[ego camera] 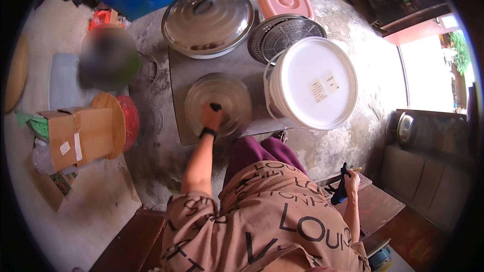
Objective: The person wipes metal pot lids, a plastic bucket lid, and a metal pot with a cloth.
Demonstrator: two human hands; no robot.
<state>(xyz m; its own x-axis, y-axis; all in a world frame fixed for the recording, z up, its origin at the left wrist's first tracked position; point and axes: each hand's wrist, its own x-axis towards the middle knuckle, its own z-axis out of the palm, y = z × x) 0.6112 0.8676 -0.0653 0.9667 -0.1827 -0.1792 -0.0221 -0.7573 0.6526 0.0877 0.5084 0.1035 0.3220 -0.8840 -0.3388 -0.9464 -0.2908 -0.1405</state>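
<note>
My left hand (212, 116), with a dark band at the wrist, is closed around the black knob of a round metal pot lid (236, 96) at the near left of the grey tabletop (181, 71). Away to the right, beside a dark brown cabinet, my right hand (352, 181) holds a dark blue cloth-like item (340, 190). A white plastic bucket with a white lid (319, 83) stands to the right of the pot lid. Behind it lie perforated metal steamer trays (288, 36). A large domed metal lid (208, 19) covers a wide vessel at the back.
A pink lidded plastic container (285, 0) stands behind the steamer trays. At left are a cardboard box (83, 136), a round wooden board (107, 121) and a red plastic item (127, 124). Brown cabinet tops (382, 204) lie at the lower right.
</note>
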